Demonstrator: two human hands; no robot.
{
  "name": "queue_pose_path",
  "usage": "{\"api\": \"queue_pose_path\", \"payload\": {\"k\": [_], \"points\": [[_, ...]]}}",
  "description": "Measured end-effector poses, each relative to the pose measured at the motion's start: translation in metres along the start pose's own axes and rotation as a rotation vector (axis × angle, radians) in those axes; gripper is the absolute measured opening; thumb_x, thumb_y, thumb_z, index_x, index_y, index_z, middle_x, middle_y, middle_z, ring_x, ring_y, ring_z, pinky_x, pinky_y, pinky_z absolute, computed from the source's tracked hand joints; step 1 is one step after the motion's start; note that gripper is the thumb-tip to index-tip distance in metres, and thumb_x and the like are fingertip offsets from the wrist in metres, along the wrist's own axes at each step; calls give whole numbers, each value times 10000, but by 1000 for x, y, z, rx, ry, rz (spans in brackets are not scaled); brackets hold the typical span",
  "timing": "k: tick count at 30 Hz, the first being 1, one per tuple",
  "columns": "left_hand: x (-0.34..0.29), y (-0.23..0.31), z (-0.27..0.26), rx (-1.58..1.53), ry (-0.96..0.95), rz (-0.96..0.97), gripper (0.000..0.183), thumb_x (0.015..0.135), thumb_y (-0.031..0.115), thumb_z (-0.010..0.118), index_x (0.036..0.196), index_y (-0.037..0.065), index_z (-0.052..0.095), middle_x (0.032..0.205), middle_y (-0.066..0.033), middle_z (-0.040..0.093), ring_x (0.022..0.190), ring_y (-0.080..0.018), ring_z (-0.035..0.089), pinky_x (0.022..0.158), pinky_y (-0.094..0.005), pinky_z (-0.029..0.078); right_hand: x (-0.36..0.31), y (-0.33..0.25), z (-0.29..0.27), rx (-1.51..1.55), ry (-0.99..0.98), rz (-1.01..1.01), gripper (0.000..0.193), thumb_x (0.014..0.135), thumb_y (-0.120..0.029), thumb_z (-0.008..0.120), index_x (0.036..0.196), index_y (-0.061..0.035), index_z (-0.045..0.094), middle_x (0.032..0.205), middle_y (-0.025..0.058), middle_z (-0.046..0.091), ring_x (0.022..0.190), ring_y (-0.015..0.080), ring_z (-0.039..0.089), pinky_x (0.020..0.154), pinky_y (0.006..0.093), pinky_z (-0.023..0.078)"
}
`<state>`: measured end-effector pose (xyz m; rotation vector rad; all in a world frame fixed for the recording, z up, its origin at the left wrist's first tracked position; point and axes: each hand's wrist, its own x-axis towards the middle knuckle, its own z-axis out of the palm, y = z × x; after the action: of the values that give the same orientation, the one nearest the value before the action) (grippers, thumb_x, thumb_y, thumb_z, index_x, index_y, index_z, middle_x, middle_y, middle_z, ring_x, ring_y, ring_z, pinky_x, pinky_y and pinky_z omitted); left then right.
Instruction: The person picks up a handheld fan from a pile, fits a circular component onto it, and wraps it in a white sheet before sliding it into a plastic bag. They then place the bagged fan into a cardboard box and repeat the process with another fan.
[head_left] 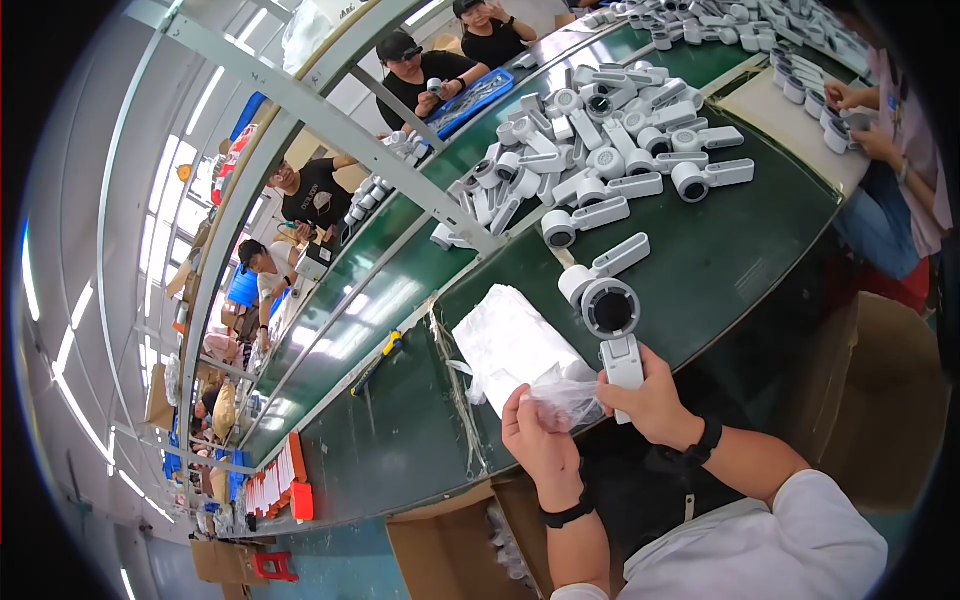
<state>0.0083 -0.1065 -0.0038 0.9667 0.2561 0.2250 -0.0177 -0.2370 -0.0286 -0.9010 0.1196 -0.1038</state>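
My right hand (pixel 655 400) grips the handle of a light-grey handheld fan (pixel 622 362); its round head with a dark ring points away from me. Pinched in the fingers of my left hand (pixel 540 445) is a crumpled clear plastic bag (pixel 566 398), close to the lower end of the fan's handle. The bag's edge meets my right fingertips. Just beyond my left hand lies a stack of white plastic sleeves (pixel 515 340) on the green table (pixel 390 440). Another fan (pixel 622 256) lies beyond the held one, partly hidden by it.
A large heap of grey fans (pixel 600 140) covers the table's far part. A yellow-black utility knife (pixel 378 362) lies to the left, near a metal frame post (pixel 400 150). Cardboard boxes (pixel 440 545) stand below the edge. Co-workers sit across and at right.
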Motion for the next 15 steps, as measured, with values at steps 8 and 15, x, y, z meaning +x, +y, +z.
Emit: {"api": "queue_pose_path", "payload": {"k": [8,15], "points": [[13,-7,-7,322,-67,185,160,962,132,563,961,4,659,682,25,549,537,-46,448,454,-208,365,-13,-28,-36,-347,-180,-240,399,819,-126,743,1148,-15,547,885,16,636,802,92,591,740,276,503],[20,-3,-1,513,-263,106,192,949,146,601,1000,-21,680,727,-5,610,574,-51,508,492,-202,404,-15,-76,-54,-785,-773,228,951,845,-129,713,1536,-79,61,911,108,702,758,150,652,719,273,505]]}}
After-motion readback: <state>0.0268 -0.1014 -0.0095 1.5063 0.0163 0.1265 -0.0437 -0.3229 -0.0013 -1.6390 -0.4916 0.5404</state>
